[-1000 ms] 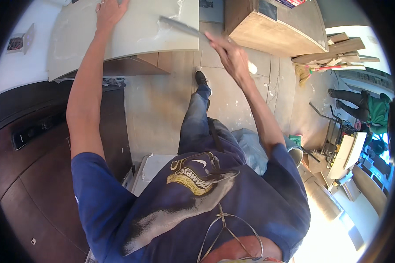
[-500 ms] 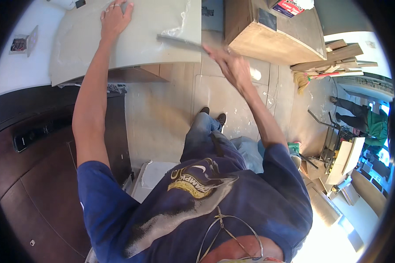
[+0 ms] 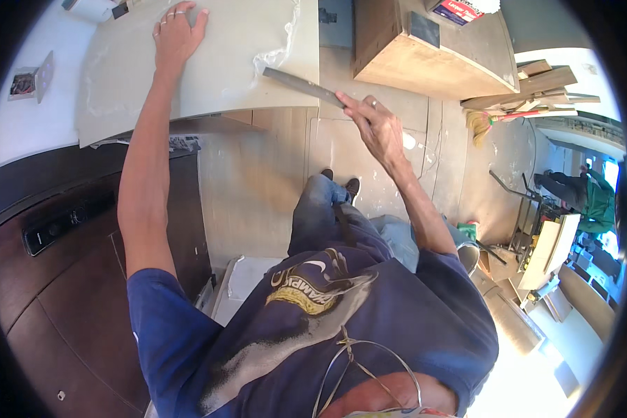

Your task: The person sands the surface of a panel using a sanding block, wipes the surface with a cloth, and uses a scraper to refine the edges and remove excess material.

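Observation:
A large pale panel (image 3: 223, 80) lies in front of me at the upper left, with whitish smears (image 3: 282, 52) near its right side. My left hand (image 3: 176, 38) rests on it, fingers spread, a ring on one finger. My right hand (image 3: 380, 132) is beyond the panel's right edge, closed round one end of a long flat grey metal file (image 3: 303, 85). The file crosses the right edge at a slant, its far tip over the panel just below the smears. Whether the file touches the edge I cannot tell. Its gripped end is hidden in my fingers.
A wooden cabinet (image 3: 432, 66) stands right of the panel, with a dark square piece (image 3: 423, 29) on it. Wood offcuts (image 3: 550, 87) and a broom (image 3: 481, 125) lie farther right. A dark brown cabinet (image 3: 90, 279) is at my left. A person in green (image 3: 595, 198) is at the far right.
My right hand and the file have moved down and slightly right, and the file slants more steeply. My left hand has shifted a little to the left on the panel.

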